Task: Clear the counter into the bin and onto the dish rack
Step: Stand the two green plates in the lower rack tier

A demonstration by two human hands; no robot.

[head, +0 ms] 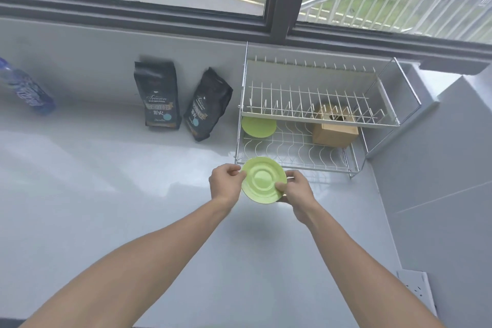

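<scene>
Head view shows both bare arms reaching forward over a grey counter [106, 194]. The left hand [226, 184] and the right hand [295, 190] hold one green saucer [263, 180] between them, above the counter and just in front of the lower shelf of the dish rack [319, 112]. The left fingers are curled and pinch the left rim of the saucer. The right thumb lies on top of the right rim and the other right fingers go under the saucer, so most of them are hidden. The saucer is tilted a little toward the camera, and its underside cannot be seen.

A second green plate [258, 126] lies on the lower shelf at its left end; the upper shelf covers its far edge. A wooden box [334, 132] stands on the lower shelf more to the right, and the wires of the upper shelf partly hide its top. The upper shelf carries nothing.

Left of the rack, two dark bags [157, 96] stand against the wall, the right one leaning. Their print is too small to read fully. At the far left a blue bottle [25, 86] is blurred and cut off by the frame edge. A white socket [415, 287] sits on the right wall, low in the picture. No bin shows in this view.
</scene>
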